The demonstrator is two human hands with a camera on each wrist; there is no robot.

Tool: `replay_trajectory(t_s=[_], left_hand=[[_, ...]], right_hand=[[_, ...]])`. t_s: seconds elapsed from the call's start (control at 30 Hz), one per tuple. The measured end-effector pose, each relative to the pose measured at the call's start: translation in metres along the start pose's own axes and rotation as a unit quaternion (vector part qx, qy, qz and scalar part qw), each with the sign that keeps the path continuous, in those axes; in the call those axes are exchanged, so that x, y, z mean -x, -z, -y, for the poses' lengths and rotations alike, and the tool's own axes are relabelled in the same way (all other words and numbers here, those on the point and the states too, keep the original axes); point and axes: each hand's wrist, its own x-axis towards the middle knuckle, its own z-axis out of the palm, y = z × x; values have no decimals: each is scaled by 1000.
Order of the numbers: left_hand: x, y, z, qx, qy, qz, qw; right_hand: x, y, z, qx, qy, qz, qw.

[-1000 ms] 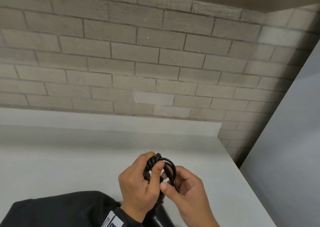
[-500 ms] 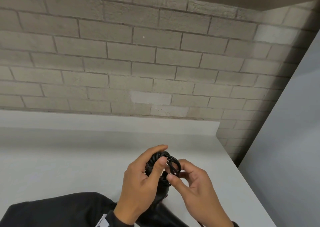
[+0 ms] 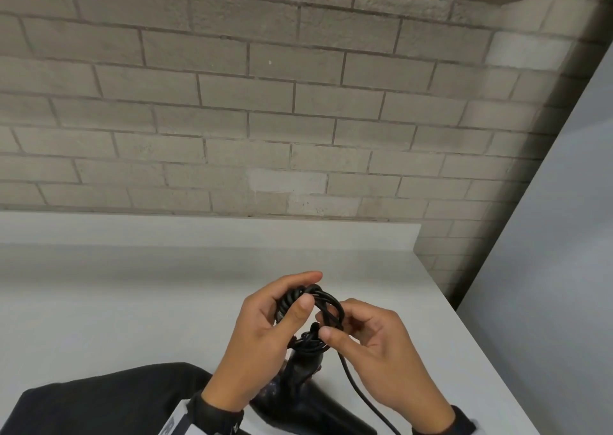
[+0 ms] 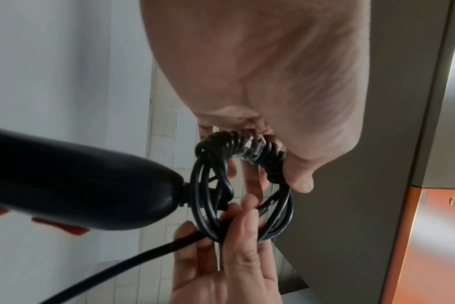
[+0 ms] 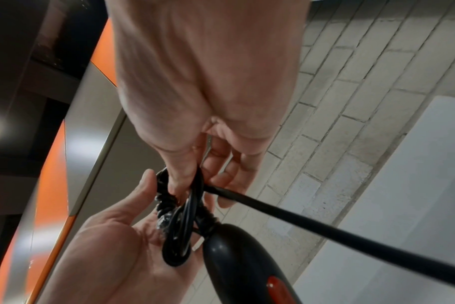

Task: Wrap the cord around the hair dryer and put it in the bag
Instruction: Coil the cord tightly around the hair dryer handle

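The black hair dryer (image 3: 298,385) stands over the white table, handle end up, with red switches on its handle (image 4: 78,185). Its black cord (image 3: 326,305) is looped into a small coil at the handle end, part of it tightly wound (image 4: 237,144). My left hand (image 3: 300,297) grips the wound part between thumb and fingers. My right hand (image 3: 338,321) pinches the loose loops on the coil's right side. A free stretch of cord (image 5: 325,226) trails down toward me. A black fabric bag (image 3: 99,401) lies at the lower left, partly out of view.
The white table (image 3: 132,302) runs back to a low white ledge under a grey brick wall (image 3: 265,119). A pale panel (image 3: 547,268) stands along the table's right edge. Orange and grey cabinet fronts (image 4: 434,236) show in the wrist views.
Both hands have lifted the coil slightly and kept hold of it. The right thumb has slid to the coil's lower side, and a free run of cord now shows below the right hand.
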Motion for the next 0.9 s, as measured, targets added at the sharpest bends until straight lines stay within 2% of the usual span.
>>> replay_trajectory(t_s=[0.13, 0.3, 0.4, 0.47, 0.5, 0.57, 0.63, 0.67, 0.8, 0.9], left_hand=[[1, 0, -5, 34, 8, -8, 999], [0, -3, -8, 62, 23, -11, 998], [-2, -8, -8, 72, 30, -37, 996], [-2, -12, -5, 72, 32, -64, 995], [-2, -15, -3, 68, 34, -80, 994], [-2, -20, -1, 61, 36, -112, 991], [-1, -25, 0, 47, 27, -142, 988], [0, -27, 0, 36, 20, -154, 987], [2, -33, 1, 2, -21, -179, 984], [5, -38, 0, -14, -51, -194, 980]], right_hand=[[-1, 0, 6, 7, -23, 12, 1000], [-1, -3, 8, -15, -21, -8, 1000], [0, -8, 4, -35, -15, -51, 998], [3, -16, -4, 9, 25, -111, 993], [5, -19, -6, 64, 65, -156, 984], [7, -22, -9, 204, 165, -218, 940], [9, -30, -14, 295, 235, -217, 901], [10, -35, -15, 316, 241, -214, 892], [16, -50, -11, 281, 146, -216, 924], [20, -51, 3, 141, 49, -208, 967]])
